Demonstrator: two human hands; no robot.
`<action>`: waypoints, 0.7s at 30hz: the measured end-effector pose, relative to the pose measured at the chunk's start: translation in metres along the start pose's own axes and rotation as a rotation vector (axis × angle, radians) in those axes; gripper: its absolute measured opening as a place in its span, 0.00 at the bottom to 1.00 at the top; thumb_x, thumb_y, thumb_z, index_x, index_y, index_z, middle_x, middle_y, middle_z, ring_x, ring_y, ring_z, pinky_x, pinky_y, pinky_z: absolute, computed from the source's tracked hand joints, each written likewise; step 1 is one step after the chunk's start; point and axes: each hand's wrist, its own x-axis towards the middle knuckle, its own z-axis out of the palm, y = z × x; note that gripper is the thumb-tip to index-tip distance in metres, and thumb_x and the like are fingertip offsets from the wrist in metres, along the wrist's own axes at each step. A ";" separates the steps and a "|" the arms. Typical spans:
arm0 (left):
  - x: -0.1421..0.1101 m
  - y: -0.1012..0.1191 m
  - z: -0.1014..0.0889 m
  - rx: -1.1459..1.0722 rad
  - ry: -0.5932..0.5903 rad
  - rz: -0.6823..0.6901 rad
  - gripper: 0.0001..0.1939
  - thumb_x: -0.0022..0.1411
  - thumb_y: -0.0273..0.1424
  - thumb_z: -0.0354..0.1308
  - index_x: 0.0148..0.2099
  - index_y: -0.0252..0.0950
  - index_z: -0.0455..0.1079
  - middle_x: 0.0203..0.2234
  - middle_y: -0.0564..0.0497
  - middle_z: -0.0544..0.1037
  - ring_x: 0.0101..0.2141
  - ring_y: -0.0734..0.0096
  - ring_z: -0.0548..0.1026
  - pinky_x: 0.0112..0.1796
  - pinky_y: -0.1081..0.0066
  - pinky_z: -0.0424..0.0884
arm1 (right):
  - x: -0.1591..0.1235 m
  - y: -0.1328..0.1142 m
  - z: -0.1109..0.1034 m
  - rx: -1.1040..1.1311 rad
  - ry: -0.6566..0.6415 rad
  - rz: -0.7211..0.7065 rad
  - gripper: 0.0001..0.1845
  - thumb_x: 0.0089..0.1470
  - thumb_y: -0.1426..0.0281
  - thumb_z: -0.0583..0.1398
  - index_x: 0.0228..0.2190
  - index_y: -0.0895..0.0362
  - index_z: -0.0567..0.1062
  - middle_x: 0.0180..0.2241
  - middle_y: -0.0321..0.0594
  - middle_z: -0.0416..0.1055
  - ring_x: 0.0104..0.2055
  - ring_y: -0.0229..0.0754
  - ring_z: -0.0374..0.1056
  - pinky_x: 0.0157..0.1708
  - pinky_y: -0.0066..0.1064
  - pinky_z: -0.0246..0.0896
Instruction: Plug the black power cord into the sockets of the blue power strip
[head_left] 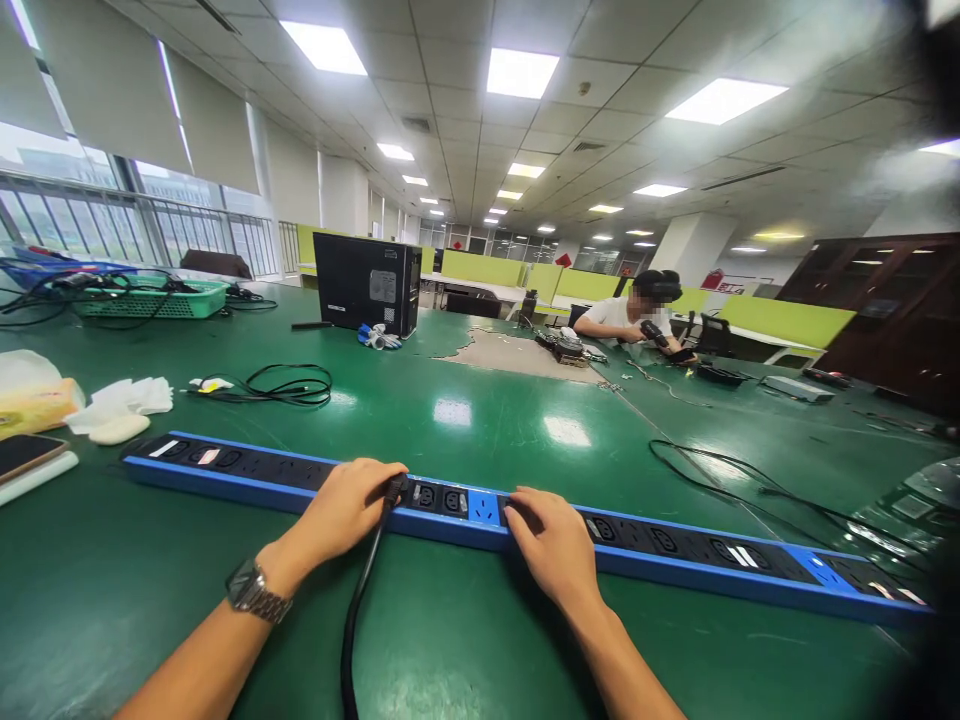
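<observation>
A long blue-and-black power strip (484, 508) lies across the green table in front of me. My left hand (349, 505) is closed around a black plug (395, 487) at the strip's left-middle part. From that plug a thick black cable (356, 610) runs down toward me. A watch is on the left wrist. Right of the blue socket, my right hand (551, 540) grips the strip, thumb on the near side and fingers curled over the top. Whether anything small sits under those fingers is hidden.
Behind the strip are a coiled black cable (289, 385), a black computer case (367, 283) and gloves (379, 337). Tissues (124, 405) and a phone (26, 455) lie left; a clear plastic bottle (911, 510) is at right. Across the table a person (611, 318) handles a dark tool.
</observation>
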 end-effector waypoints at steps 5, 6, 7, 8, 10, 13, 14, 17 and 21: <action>-0.005 -0.013 -0.001 0.081 0.003 -0.013 0.30 0.57 0.39 0.61 0.61 0.44 0.63 0.48 0.46 0.76 0.49 0.56 0.72 0.51 0.58 0.64 | -0.004 -0.009 0.003 -0.022 0.030 -0.034 0.14 0.56 0.64 0.57 0.42 0.55 0.76 0.44 0.45 0.76 0.47 0.50 0.69 0.50 0.48 0.60; -0.006 -0.015 0.000 0.109 0.012 -0.034 0.36 0.54 0.41 0.63 0.64 0.43 0.59 0.49 0.45 0.76 0.50 0.55 0.71 0.52 0.56 0.63 | -0.004 -0.016 0.006 -0.026 0.029 -0.059 0.15 0.56 0.65 0.57 0.43 0.55 0.76 0.44 0.45 0.76 0.47 0.50 0.68 0.50 0.48 0.59; -0.007 -0.016 0.002 0.141 0.018 -0.053 0.41 0.52 0.42 0.65 0.65 0.43 0.56 0.50 0.45 0.75 0.50 0.54 0.71 0.53 0.55 0.62 | -0.004 -0.026 0.009 -0.027 0.021 -0.093 0.15 0.56 0.65 0.57 0.44 0.55 0.75 0.45 0.45 0.76 0.47 0.50 0.67 0.50 0.48 0.58; -0.007 -0.016 0.004 0.173 0.022 -0.064 0.43 0.50 0.42 0.67 0.66 0.42 0.55 0.50 0.44 0.76 0.50 0.53 0.71 0.53 0.55 0.61 | -0.003 -0.038 0.015 -0.024 0.007 -0.132 0.16 0.56 0.66 0.57 0.45 0.55 0.74 0.45 0.46 0.75 0.48 0.51 0.67 0.51 0.48 0.57; -0.008 -0.015 0.009 0.227 0.032 -0.061 0.44 0.50 0.41 0.67 0.66 0.41 0.55 0.48 0.44 0.76 0.49 0.53 0.71 0.53 0.55 0.61 | -0.001 -0.066 0.030 -0.003 -0.032 -0.214 0.19 0.55 0.66 0.59 0.49 0.55 0.72 0.46 0.46 0.74 0.48 0.51 0.65 0.51 0.47 0.56; -0.008 -0.013 0.013 0.279 0.071 -0.033 0.38 0.53 0.35 0.62 0.65 0.41 0.56 0.47 0.44 0.77 0.48 0.55 0.72 0.52 0.56 0.62 | 0.006 -0.106 0.057 0.035 -0.087 -0.269 0.26 0.55 0.64 0.60 0.55 0.53 0.67 0.46 0.45 0.74 0.47 0.51 0.65 0.50 0.47 0.55; -0.008 -0.012 0.014 0.288 0.077 -0.028 0.37 0.54 0.32 0.60 0.65 0.41 0.56 0.47 0.44 0.77 0.47 0.56 0.73 0.52 0.57 0.62 | 0.009 -0.116 0.065 0.042 -0.106 -0.273 0.26 0.55 0.65 0.59 0.55 0.52 0.66 0.45 0.44 0.75 0.45 0.50 0.65 0.49 0.46 0.55; -0.008 -0.013 0.014 0.295 0.071 -0.022 0.36 0.54 0.29 0.58 0.65 0.41 0.55 0.48 0.45 0.76 0.47 0.58 0.73 0.52 0.58 0.62 | 0.017 -0.130 0.074 0.086 -0.114 -0.266 0.20 0.57 0.65 0.58 0.52 0.48 0.69 0.41 0.39 0.77 0.41 0.47 0.65 0.46 0.43 0.56; -0.009 -0.017 0.014 0.304 0.055 -0.043 0.42 0.52 0.40 0.64 0.66 0.42 0.53 0.48 0.46 0.76 0.48 0.55 0.72 0.53 0.57 0.61 | 0.024 -0.107 0.053 0.193 0.082 -0.198 0.16 0.60 0.62 0.55 0.49 0.51 0.72 0.42 0.42 0.76 0.42 0.46 0.66 0.45 0.39 0.57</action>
